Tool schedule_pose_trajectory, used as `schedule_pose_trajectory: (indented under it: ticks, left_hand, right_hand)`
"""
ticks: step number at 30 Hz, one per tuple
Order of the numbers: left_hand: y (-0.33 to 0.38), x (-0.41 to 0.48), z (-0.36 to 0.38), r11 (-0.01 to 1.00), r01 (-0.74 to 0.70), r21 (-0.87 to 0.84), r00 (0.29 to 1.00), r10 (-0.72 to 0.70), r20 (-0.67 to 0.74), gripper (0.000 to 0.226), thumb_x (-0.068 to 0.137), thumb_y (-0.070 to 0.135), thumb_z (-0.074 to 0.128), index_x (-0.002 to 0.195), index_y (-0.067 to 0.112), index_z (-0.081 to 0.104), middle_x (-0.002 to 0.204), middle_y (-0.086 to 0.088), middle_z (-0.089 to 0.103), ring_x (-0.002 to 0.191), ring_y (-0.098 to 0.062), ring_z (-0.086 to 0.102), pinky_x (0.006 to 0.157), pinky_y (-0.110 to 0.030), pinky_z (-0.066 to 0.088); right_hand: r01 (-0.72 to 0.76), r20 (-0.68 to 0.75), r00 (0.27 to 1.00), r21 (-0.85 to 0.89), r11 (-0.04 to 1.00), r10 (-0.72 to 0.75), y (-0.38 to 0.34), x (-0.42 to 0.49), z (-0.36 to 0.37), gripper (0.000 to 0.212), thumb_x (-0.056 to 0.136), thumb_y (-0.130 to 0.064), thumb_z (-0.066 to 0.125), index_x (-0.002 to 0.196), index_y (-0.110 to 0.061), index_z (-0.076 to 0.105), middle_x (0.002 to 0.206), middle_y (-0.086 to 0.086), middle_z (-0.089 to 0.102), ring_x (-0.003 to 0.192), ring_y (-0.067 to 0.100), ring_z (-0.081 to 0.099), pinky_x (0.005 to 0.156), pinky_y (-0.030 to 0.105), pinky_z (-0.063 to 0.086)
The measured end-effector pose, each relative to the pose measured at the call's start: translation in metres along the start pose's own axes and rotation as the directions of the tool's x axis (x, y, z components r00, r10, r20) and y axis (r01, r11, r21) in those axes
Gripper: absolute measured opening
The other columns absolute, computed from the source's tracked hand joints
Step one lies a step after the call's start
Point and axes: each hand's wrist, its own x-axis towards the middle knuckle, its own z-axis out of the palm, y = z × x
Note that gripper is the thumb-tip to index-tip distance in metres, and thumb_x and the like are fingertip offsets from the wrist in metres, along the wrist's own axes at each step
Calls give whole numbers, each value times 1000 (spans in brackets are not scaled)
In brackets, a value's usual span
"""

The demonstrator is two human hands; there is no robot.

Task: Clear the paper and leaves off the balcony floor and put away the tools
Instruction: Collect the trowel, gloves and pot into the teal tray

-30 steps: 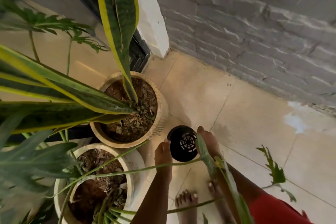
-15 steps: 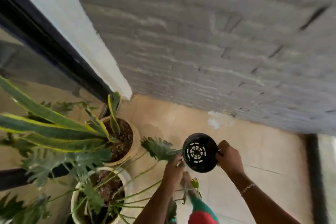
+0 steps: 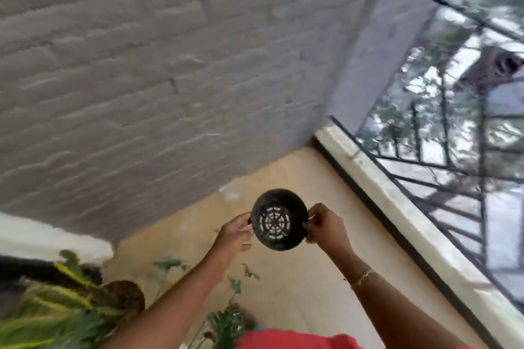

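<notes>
A small black plastic pot [image 3: 279,219] with a slotted bottom is held up in front of me, its underside facing the camera. My left hand [image 3: 234,232] pinches its left rim and my right hand [image 3: 326,225] grips its right rim. The beige tiled balcony floor [image 3: 283,292] lies below. A small dry leaf [image 3: 249,271] lies on the tiles under my arms. The picture is blurred by motion.
A grey brick wall [image 3: 141,79] fills the upper left. A black metal railing [image 3: 453,150] on a pale ledge [image 3: 397,207] runs along the right. Potted plants with striped leaves [image 3: 71,300] stand at the lower left.
I have stood up and turned right: the pot came off the floor beside the planters and is now held high in both hands. The railing has come into view.
</notes>
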Motion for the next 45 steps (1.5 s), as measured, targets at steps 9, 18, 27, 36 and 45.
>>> schedule_pose_trajectory:
  ticks: [9,18,27,36,45]
  left_hand:
    - [-37,-54,253,968,-76,237,929,-18,369,17,92,8,51,102,21,57,107,-3,59,91,-12,57,74,-28,44]
    - [-92,-145,505,805,-295,515,590,-270,761,38,82,17,60,120,12,58,115,-8,64,102,-19,59,72,-29,45]
    - [-170,-238,731,641,-471,606,295,-533,793,39,60,21,51,97,16,59,87,-2,67,82,-13,62,69,-28,43]
    - [-249,-324,937,432,-681,591,166,-695,700,39,64,19,54,103,14,60,78,3,60,74,-12,54,64,-25,40]
    - [-382,-436,1092,325,-795,512,94,-767,634,22,92,4,45,108,8,61,71,1,60,63,-11,51,65,-25,40]
  right_hand:
    - [-161,-329,907,303,939,262,201,-164,-157,25,79,3,59,72,-17,45,58,8,60,45,19,60,54,39,54]
    - [-213,-564,449,686,696,693,365,-354,-241,31,77,3,59,67,-22,44,56,0,51,50,24,59,59,42,56]
    - [-69,-444,44,892,446,895,514,-477,-299,26,76,7,59,70,-15,47,56,2,47,45,20,53,54,37,53]
    - [120,-235,-96,962,246,967,653,-566,-368,19,79,0,61,79,-15,51,68,5,54,54,21,54,58,35,53]
    - [398,-64,-157,909,122,986,781,-689,-400,18,82,-3,60,97,-12,57,76,8,55,67,17,53,56,25,49]
